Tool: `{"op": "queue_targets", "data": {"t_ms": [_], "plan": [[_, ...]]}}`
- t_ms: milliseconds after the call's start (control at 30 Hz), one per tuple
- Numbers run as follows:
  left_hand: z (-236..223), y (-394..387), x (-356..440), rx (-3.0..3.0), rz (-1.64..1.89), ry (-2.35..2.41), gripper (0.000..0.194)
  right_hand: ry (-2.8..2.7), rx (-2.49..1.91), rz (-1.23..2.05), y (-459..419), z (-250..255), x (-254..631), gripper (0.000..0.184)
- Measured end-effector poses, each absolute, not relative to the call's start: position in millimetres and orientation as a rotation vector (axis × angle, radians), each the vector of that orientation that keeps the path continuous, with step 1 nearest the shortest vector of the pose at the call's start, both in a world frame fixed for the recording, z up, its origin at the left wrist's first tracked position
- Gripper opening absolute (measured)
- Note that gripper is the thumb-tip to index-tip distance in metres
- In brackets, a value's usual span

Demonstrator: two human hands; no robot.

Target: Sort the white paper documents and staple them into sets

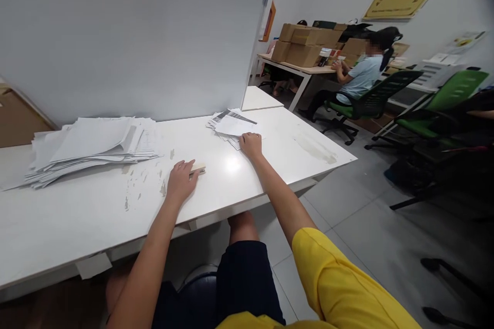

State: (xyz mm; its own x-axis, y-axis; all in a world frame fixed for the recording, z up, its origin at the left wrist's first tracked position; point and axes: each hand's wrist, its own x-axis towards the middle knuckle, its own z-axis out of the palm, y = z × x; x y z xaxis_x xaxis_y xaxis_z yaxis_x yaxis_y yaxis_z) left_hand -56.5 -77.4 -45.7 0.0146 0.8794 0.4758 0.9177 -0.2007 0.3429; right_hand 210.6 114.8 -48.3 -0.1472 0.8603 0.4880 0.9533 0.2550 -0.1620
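Observation:
My left hand (182,181) rests on the white table, its fingers closed around what looks like a small cream stapler (198,167) with a dark metal end. The hand covers part of it. To the right and farther away, my right hand (251,144) has its fingers curled over the near edge of a small fanned pile of paper sheets (231,126). The thumb side is partly hidden. A dark printed strip shows on one sheet at the back of that pile. At the left lies a larger, uneven stack of white papers (92,141), apart from both hands.
A whiteboard (135,41) stands along the table's back edge. The white table (285,159) has scuffed patches and ends at the right. A cardboard box (17,118) sits far left. Beyond are a seated person (360,74), stacked cartons (304,43) and green chairs (443,97).

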Motion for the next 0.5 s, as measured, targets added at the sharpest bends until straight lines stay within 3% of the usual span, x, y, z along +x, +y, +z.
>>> {"op": "queue_targets", "data": {"t_ms": [500], "plan": [[-45.0,-79.1,-55.4,-2.209,-0.971,-2.021,0.05,-1.903,-1.606,-0.336,110.8,-43.6,221.2,0.043]]}}
